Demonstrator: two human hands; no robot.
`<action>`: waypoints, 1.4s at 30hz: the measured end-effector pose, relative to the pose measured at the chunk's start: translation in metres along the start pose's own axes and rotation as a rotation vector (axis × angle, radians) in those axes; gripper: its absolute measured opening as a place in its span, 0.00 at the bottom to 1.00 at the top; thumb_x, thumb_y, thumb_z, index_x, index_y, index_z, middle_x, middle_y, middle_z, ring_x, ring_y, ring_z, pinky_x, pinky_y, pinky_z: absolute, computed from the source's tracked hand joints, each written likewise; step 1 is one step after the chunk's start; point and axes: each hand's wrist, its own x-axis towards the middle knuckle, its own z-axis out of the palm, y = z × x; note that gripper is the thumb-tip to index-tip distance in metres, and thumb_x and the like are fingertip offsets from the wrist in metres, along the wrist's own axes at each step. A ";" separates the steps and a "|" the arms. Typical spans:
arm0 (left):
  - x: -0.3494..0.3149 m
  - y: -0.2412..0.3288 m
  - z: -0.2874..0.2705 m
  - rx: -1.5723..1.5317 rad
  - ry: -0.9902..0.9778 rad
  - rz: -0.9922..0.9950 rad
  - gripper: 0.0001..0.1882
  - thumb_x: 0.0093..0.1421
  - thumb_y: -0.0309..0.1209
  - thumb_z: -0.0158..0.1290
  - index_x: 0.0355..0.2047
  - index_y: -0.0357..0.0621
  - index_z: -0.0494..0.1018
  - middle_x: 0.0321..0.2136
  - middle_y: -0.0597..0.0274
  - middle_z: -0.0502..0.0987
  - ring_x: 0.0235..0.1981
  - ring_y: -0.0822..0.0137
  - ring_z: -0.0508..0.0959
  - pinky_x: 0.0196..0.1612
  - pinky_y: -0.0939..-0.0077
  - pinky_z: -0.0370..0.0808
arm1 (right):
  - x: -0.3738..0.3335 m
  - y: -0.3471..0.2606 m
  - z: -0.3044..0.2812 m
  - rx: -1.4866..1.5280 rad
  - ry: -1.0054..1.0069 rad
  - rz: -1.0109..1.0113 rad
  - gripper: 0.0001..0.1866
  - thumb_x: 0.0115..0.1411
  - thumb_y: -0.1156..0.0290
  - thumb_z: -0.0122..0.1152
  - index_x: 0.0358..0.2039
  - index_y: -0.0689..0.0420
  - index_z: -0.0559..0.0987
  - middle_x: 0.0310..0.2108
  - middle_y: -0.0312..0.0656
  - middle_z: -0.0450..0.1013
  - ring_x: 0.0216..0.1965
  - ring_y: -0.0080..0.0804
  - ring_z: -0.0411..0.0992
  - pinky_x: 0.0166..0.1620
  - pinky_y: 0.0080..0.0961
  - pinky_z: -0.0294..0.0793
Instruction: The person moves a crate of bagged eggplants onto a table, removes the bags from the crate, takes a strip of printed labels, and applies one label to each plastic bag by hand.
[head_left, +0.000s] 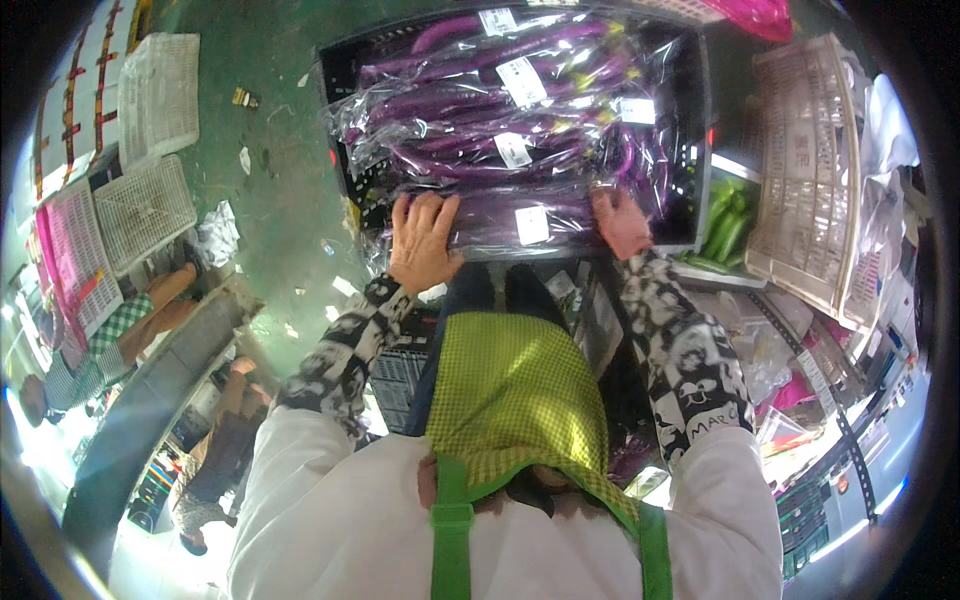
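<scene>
Clear plastic bags of long purple eggplants (470, 100), each with a white label, fill a black crate (690, 90) in front of me. Over the left end of the nearest bag of eggplants (490, 222), my left hand (425, 240) lies with fingers stretched out and thumb apart. At that bag's right end, my right hand (622, 222) is closed on the plastic with fingers curled. Its fingertips are slightly blurred. Both forearms wear black-and-white patterned sleeves.
Green vegetables (728, 225) lie in a container right of the crate, beside a large pale plastic basket (810, 170). White baskets (150, 210) stand at the left, where other people (150, 330) sit. Paper scraps (217, 235) litter the green floor.
</scene>
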 end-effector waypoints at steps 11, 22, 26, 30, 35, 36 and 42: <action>0.006 -0.031 0.034 0.095 0.027 0.135 0.44 0.42 0.35 0.64 0.61 0.43 0.62 0.51 0.53 0.68 0.53 0.53 0.68 0.58 0.55 0.62 | 0.003 -0.007 -0.020 -0.555 -0.201 0.063 0.30 0.64 0.43 0.47 0.51 0.57 0.74 0.41 0.57 0.77 0.44 0.57 0.76 0.47 0.49 0.74; 0.041 -0.039 -0.005 -0.074 0.125 0.175 0.43 0.47 0.59 0.59 0.56 0.43 0.68 0.43 0.54 0.71 0.40 0.55 0.72 0.42 0.59 0.68 | 0.101 -0.202 -0.040 -0.731 0.141 -0.799 0.52 0.35 0.44 0.77 0.61 0.48 0.66 0.54 0.41 0.66 0.56 0.45 0.63 0.56 0.52 0.59; 0.005 -0.032 0.038 0.021 0.211 0.092 0.42 0.49 0.62 0.56 0.55 0.46 0.69 0.44 0.55 0.71 0.42 0.55 0.71 0.47 0.58 0.67 | 0.086 -0.213 -0.035 -0.858 0.049 -0.761 0.43 0.39 0.42 0.73 0.51 0.56 0.71 0.45 0.46 0.70 0.49 0.42 0.67 0.47 0.46 0.62; 0.005 -0.025 0.028 -0.140 0.198 0.031 0.42 0.50 0.65 0.54 0.56 0.46 0.68 0.45 0.54 0.70 0.44 0.53 0.70 0.49 0.55 0.64 | 0.036 -0.208 -0.038 -0.803 -0.212 -0.750 0.34 0.44 0.45 0.64 0.44 0.58 0.71 0.36 0.47 0.73 0.39 0.43 0.72 0.45 0.43 0.64; 0.006 -0.020 0.036 -0.132 0.238 0.072 0.39 0.51 0.62 0.57 0.53 0.45 0.71 0.43 0.55 0.72 0.43 0.52 0.72 0.47 0.56 0.66 | 0.063 -0.157 -0.022 -0.594 -0.559 -0.614 0.42 0.45 0.44 0.67 0.50 0.65 0.69 0.42 0.53 0.75 0.45 0.53 0.74 0.62 0.55 0.57; 0.006 -0.020 0.033 -0.149 0.236 0.056 0.39 0.51 0.60 0.59 0.54 0.45 0.71 0.44 0.55 0.72 0.43 0.52 0.72 0.48 0.55 0.65 | 0.069 -0.164 -0.024 -0.672 -0.542 -0.645 0.43 0.44 0.43 0.67 0.50 0.65 0.69 0.43 0.52 0.74 0.45 0.51 0.74 0.61 0.52 0.58; 0.012 0.002 0.003 -0.158 0.371 0.030 0.29 0.53 0.45 0.61 0.53 0.46 0.71 0.47 0.57 0.72 0.52 0.56 0.71 0.60 0.52 0.58 | 0.071 -0.172 -0.015 -0.620 0.007 -0.792 0.47 0.36 0.40 0.73 0.55 0.53 0.71 0.48 0.44 0.67 0.50 0.44 0.62 0.53 0.43 0.58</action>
